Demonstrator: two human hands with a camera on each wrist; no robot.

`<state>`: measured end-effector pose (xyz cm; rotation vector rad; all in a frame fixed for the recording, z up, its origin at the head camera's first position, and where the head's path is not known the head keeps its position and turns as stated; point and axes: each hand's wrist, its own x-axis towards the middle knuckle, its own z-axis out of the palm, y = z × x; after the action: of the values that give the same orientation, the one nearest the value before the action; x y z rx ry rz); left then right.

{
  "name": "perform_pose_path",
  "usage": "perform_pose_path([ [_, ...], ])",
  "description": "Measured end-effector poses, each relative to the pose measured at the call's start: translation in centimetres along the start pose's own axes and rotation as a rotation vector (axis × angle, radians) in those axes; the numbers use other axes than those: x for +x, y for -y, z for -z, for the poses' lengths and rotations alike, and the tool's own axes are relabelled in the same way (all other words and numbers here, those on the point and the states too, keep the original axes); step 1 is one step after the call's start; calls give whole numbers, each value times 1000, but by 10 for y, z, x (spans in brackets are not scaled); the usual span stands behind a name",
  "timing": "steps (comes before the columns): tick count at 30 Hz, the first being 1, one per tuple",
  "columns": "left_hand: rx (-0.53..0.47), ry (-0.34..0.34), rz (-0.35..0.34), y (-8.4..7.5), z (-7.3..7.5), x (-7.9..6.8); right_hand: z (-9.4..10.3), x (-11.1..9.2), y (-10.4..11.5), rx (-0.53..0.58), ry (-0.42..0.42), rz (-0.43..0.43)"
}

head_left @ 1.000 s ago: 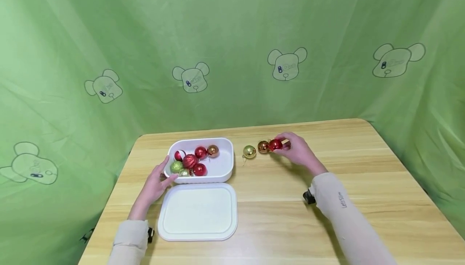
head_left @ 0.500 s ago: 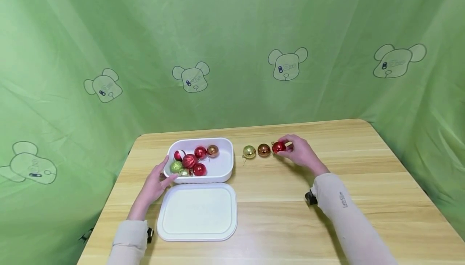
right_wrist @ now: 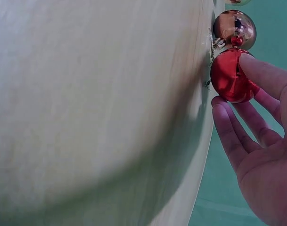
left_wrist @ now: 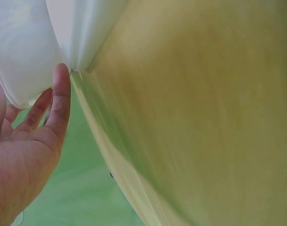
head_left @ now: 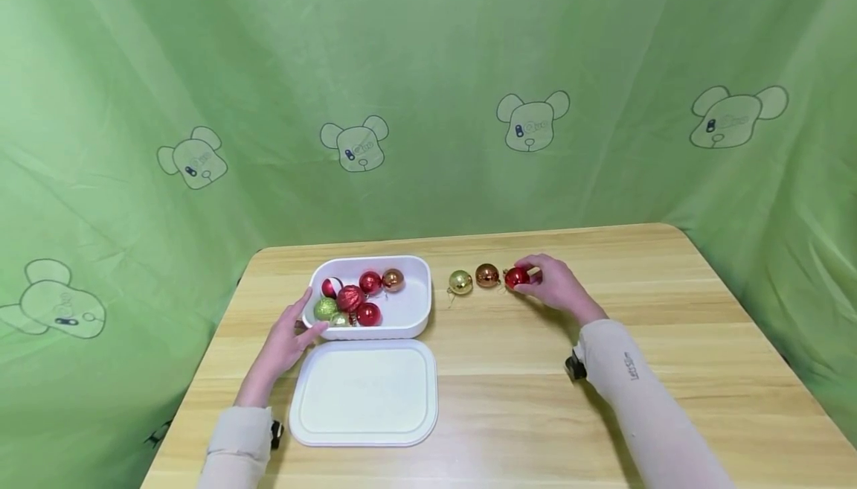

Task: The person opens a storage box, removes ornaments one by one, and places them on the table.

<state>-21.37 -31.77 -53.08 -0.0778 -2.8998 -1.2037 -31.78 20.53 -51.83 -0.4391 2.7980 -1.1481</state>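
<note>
In the head view, my right hand (head_left: 556,283) pinches a shiny red Christmas bauble (head_left: 515,278) low at the tabletop. The right wrist view has the thumb on one side of this bauble (right_wrist: 230,77), with fingers behind it. Left of it sit a copper bauble (head_left: 487,275) and a gold bauble (head_left: 460,282). My left hand (head_left: 284,340) rests against the near left corner of a white plastic box (head_left: 415,318), its thumb along the front side. Extended fingers touch the box (left_wrist: 25,52) in the left wrist view. Several red, green and copper baubles (head_left: 350,298) lie inside.
A white lid (head_left: 364,392) lies flat in front of the box. Both stand on a wooden table (head_left: 509,414) with rounded far corners. A green curtain (head_left: 428,42) with printed bear heads hangs behind and at both sides.
My right hand has shifted slightly right and toward me with the red bauble, which now stands apart from the copper one. The left hand and box stay put.
</note>
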Motion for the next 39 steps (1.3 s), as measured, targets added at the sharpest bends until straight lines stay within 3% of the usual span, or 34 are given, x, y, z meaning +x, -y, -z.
perform_pose_path([
  [39,-12,-6,-20,1,0,0,-1,1,-3,-9,24,-41],
])
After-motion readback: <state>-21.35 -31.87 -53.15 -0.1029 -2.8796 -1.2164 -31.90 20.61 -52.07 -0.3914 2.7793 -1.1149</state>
